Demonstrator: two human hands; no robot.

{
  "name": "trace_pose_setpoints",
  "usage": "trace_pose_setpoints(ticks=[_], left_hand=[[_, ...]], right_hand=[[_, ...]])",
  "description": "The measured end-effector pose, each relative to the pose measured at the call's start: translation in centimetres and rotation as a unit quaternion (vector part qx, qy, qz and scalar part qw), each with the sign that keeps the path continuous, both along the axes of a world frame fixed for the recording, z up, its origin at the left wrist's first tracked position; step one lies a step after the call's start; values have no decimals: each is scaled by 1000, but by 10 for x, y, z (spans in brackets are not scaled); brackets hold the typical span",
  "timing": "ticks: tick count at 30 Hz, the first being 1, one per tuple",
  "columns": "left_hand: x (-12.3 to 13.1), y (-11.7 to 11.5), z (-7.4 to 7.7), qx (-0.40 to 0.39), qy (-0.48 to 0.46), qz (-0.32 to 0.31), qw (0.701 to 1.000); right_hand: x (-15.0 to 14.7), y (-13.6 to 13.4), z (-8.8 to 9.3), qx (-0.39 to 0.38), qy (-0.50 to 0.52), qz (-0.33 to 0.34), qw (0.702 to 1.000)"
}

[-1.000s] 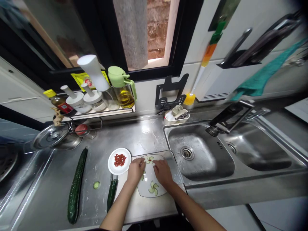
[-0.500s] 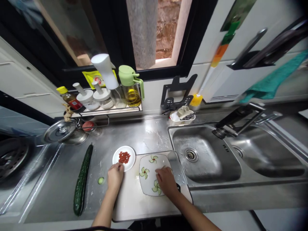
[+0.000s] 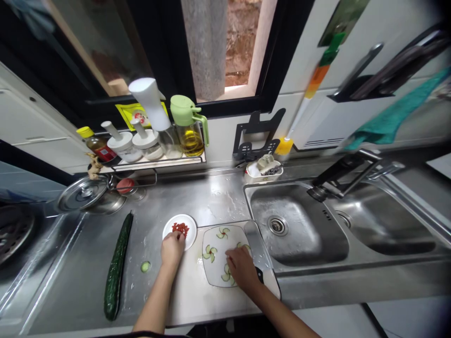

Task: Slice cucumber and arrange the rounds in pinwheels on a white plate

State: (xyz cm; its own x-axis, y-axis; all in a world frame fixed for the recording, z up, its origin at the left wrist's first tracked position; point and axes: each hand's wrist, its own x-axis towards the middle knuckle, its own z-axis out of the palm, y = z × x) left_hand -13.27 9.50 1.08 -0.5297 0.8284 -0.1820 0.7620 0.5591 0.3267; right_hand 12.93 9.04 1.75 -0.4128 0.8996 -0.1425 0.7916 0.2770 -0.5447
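Observation:
My left hand [image 3: 172,249] reaches over the rim of a small round white plate [image 3: 192,234]. Its fingers are pinched at a heap of small dried red berries, like goji berries [image 3: 180,228]; whether a berry is between the fingertips is hidden. My right hand [image 3: 242,266] is over a squarish white plate [image 3: 217,244], fingers bent and drawn together, with anything in them hidden. On that plate lie several pinwheels of thin cucumber slices [image 3: 209,253], some with a red centre. The right hand partly covers two pinwheels.
Under the squarish plate is a white cutting board [image 3: 197,300]. A wide blade [image 3: 260,244] with a black handle lies at its right. A whole cucumber [image 3: 118,267] and a cucumber end [image 3: 145,266] lie left. The sink [image 3: 299,225] is right; an oil jug [image 3: 190,126] stands on the rack behind.
My left hand has moved forward from the plate's near rim to the red berries. My right hand stays over the squarish plate, nearly still. The whole view has shifted slightly.

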Motion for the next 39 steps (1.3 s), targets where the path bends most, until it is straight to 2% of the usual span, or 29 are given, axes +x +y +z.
trace_pose_setpoints(ticks=[5,11,15,20,26,32,39], left_hand=[[-3,-4,4,9,-38,22,999],[4,-15,11,67,-67,38,995],[35,-19,15,109,-117,-24,987],[96,-16,17,135,-208,-111,962],[156,-9,8,101,-253,-150,950],[182,-5,-1,58,-233,-174,955],[190,-4,-6,48,-200,-190,960]], right_hand=[[0,1,3,-2,6,-4,1000],[12,4,7,4,28,-22,999],[33,4,7,1,30,-50,998],[56,3,6,10,12,-81,997],[65,2,3,24,15,-100,995],[64,1,-3,25,22,-96,995],[61,4,-5,25,19,-86,996]])
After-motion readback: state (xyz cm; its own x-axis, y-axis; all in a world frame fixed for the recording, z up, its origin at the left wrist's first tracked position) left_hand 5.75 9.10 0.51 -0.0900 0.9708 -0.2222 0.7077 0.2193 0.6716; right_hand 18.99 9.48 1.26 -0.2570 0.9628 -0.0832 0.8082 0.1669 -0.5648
